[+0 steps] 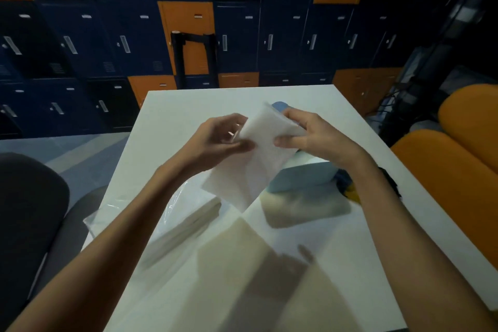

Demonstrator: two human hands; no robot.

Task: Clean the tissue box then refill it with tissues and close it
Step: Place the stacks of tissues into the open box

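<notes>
Holding tissues point(253, 159) above table point(172, 116), left hand point(221, 137), right hand point(312, 135), tissue box point(301, 175) beneath

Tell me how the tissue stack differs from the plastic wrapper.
The tissue stack is opaque white; the plastic wrapper is clear and glossy. The tissue stack is gripped in the air by the left hand and right hand; the plastic wrapper lies on the table.

The tissue box point(301, 175) sits on the table point(188, 105). The stack of tissues point(258, 159) is up over the box's left end. The plastic wrapper point(186, 213) lies left of the box. The lockers point(242, 35) stand well behind it.
</notes>
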